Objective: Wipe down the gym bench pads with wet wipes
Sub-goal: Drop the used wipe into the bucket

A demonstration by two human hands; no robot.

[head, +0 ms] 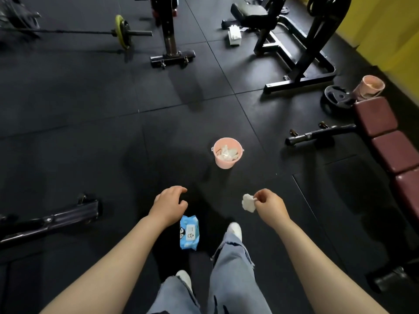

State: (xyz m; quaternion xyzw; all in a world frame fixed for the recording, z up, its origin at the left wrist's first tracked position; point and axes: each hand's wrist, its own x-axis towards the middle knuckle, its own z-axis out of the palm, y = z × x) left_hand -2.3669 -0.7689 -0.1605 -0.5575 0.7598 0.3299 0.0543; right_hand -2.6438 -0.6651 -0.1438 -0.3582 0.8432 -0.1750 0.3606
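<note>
My right hand [269, 206] pinches a crumpled white wet wipe [248, 202] that hangs from the fingertips above the floor. Fingers loosely curled, my left hand [169, 205] hovers empty just above a blue wet wipe pack [189, 233] lying on the floor. A pink bucket [226, 164] with used white wipes in it stands on the floor ahead of both hands. The maroon bench pads [390, 137] run along the right edge, divided into sections.
Black rubber floor tiles [113, 132] cover the room. A black bench frame [297, 55] stands at the back right, a white pack [234, 35] beside it. A second pink bucket [371, 86] and weight plate [335, 97] sit near the yellow wall. A barbell [90, 31] lies back left.
</note>
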